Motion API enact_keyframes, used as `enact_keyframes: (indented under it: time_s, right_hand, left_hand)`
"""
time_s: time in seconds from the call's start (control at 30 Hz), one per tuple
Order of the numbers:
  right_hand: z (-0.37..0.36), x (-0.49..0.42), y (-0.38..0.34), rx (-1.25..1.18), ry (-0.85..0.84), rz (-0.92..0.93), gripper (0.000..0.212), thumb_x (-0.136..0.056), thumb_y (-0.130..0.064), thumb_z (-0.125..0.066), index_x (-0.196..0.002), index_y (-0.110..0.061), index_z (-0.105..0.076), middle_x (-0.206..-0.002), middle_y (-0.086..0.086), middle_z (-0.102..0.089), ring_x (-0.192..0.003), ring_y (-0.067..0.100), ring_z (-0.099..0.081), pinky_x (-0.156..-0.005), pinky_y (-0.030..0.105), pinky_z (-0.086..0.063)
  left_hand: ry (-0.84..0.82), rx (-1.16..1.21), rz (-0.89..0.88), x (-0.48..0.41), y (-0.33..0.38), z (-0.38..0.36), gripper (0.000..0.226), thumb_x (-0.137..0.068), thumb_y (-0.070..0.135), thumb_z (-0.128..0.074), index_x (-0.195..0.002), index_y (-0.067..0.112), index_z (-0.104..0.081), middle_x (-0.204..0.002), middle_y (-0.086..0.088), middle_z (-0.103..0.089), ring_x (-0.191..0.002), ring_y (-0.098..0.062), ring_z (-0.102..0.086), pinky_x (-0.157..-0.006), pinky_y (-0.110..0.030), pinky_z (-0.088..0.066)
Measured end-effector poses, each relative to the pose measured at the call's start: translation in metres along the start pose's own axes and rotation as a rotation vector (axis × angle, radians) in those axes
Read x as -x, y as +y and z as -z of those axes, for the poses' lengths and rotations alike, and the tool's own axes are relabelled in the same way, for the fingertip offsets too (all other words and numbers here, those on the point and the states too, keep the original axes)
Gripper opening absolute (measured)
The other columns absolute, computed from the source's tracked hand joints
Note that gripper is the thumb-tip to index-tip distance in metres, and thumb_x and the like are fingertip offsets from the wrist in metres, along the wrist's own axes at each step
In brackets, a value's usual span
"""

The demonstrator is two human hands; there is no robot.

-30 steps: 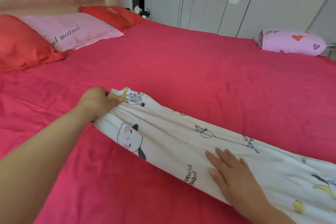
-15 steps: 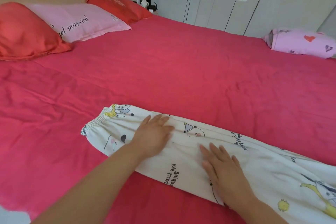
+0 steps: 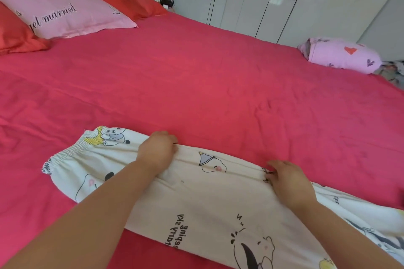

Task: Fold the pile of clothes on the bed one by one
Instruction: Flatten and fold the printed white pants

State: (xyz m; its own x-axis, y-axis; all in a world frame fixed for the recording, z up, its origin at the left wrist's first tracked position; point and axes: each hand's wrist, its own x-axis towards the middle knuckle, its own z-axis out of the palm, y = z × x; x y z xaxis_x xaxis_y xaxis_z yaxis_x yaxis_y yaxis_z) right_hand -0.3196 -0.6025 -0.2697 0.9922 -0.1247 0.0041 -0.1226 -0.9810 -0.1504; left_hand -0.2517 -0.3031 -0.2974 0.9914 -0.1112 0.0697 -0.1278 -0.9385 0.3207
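Head view, garment: white cartoon-print cotton trousers (image 3: 196, 198) lie lengthwise on the near part of the pink-red bed (image 3: 196, 72).
Head view, change: both palms were flat half a second ago; now the left hand (image 3: 156, 153) and right hand (image 3: 288, 181) each have a grip clamped on the trousers' far edge.
Meaning: smoothing looks finished, and a fold towards the person probably comes next.

**Bright, even daylight, wide-angle bend**

Soft daylight fills the room, and the red bed (image 3: 196, 76) is evenly lit and strongly saturated. White glare streaks the glossy wardrobe doors (image 3: 260, 0) at the far right. Only a faint, soft shadow lies on the white trousers (image 3: 203, 203) beside the left forearm (image 3: 105, 207). The far-left pillows (image 3: 65, 10) look slightly smeared, and straight lines bow toward the edges.
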Motion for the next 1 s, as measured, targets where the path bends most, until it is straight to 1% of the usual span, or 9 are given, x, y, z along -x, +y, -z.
enact_keyframes:
  time_s: [0.1,0.2,0.33,0.43,0.57,0.73,0.8,0.9,1.0]
  right_hand:
    - [0.003,-0.001,0.000,-0.027,0.073,-0.001,0.018,-0.090,-0.016,-0.054,-0.101,-0.016,-0.067,-0.099,0.007,-0.063,-0.094,0.026,-0.056,-0.070,0.033,-0.042]
    - [0.010,-0.005,-0.003,-0.106,0.199,-0.024,0.019,-0.091,-0.013,-0.051,-0.102,-0.013,-0.068,-0.100,0.010,-0.062,-0.088,0.026,-0.055,-0.065,0.030,-0.034]
    - [0.003,0.001,-0.006,-0.193,0.071,0.050,0.035,-0.091,-0.012,-0.052,-0.126,-0.015,-0.056,-0.125,0.009,-0.056,-0.116,0.023,-0.050,-0.089,0.026,-0.035]
    - [-0.004,0.022,-0.005,-0.200,0.049,0.084,0.038,-0.095,-0.022,-0.049,-0.133,-0.018,-0.049,-0.136,0.002,-0.049,-0.124,0.017,-0.045,-0.095,0.019,-0.030]
    - [-0.002,0.051,-0.002,-0.217,0.079,0.127,0.038,-0.093,-0.022,-0.053,-0.131,-0.019,-0.052,-0.135,-0.002,-0.050,-0.123,0.016,-0.047,-0.093,0.012,-0.025]
    - [0.001,0.087,0.014,-0.223,0.071,0.127,0.034,-0.090,-0.017,-0.057,-0.124,-0.018,-0.058,-0.128,-0.002,-0.056,-0.118,0.016,-0.051,-0.089,0.012,-0.027]
    - [-0.001,0.098,0.015,-0.196,0.037,0.117,0.036,-0.091,-0.017,-0.055,-0.127,-0.019,-0.057,-0.134,-0.001,-0.053,-0.124,0.017,-0.048,-0.099,0.019,-0.029]
    - [-0.004,0.107,0.008,-0.170,0.000,0.116,0.040,-0.093,-0.022,-0.051,-0.133,-0.024,-0.050,-0.144,0.001,-0.042,-0.135,0.018,-0.036,-0.111,0.033,-0.024]
    - [-0.001,0.112,-0.012,-0.107,-0.054,0.134,0.046,-0.098,-0.038,-0.033,-0.143,-0.033,-0.029,-0.154,-0.003,-0.022,-0.144,0.015,-0.013,-0.115,0.038,-0.012]
  left_hand:
    - [0.131,0.062,0.051,-0.002,0.004,0.006,0.020,-0.092,0.021,-0.048,-0.103,0.016,-0.065,-0.105,-0.007,-0.059,-0.106,-0.026,-0.051,-0.080,-0.034,-0.044]
    - [0.246,0.099,0.107,-0.006,0.008,0.012,0.021,-0.091,0.016,-0.048,-0.102,0.015,-0.065,-0.102,-0.009,-0.059,-0.099,-0.029,-0.053,-0.075,-0.035,-0.043]
    - [0.024,0.019,0.145,-0.002,0.010,0.006,0.042,-0.088,0.004,-0.044,-0.128,0.016,-0.052,-0.129,-0.009,-0.054,-0.116,-0.027,-0.050,-0.090,-0.037,-0.043]
    - [0.044,0.054,0.001,0.015,0.021,0.010,0.053,-0.092,0.011,-0.044,-0.143,0.019,-0.034,-0.147,-0.003,-0.038,-0.131,-0.020,-0.040,-0.102,-0.033,-0.035]
    - [0.113,0.039,-0.171,0.054,0.030,0.020,0.046,-0.090,0.027,-0.045,-0.135,0.016,-0.048,-0.141,-0.003,-0.047,-0.127,-0.022,-0.046,-0.104,-0.033,-0.034]
    - [0.391,0.049,0.107,0.108,-0.016,0.035,0.046,-0.080,0.037,-0.045,-0.108,0.010,-0.069,-0.117,-0.015,-0.064,-0.111,-0.036,-0.057,-0.090,-0.050,-0.044]
    - [0.174,0.037,0.260,0.122,-0.030,0.039,0.044,-0.092,0.037,-0.044,-0.132,0.020,-0.052,-0.144,-0.008,-0.043,-0.136,-0.029,-0.032,-0.106,-0.050,-0.026]
    - [-0.214,-0.091,0.170,0.125,-0.038,0.031,0.057,-0.095,0.053,-0.028,-0.148,0.034,-0.015,-0.158,0.003,-0.006,-0.145,-0.020,0.001,-0.115,-0.047,0.000]
    - [-0.233,-0.060,0.172,0.122,-0.039,0.031,0.058,-0.095,0.055,-0.029,-0.148,0.033,-0.017,-0.158,0.003,-0.007,-0.145,-0.020,0.001,-0.114,-0.048,0.002]
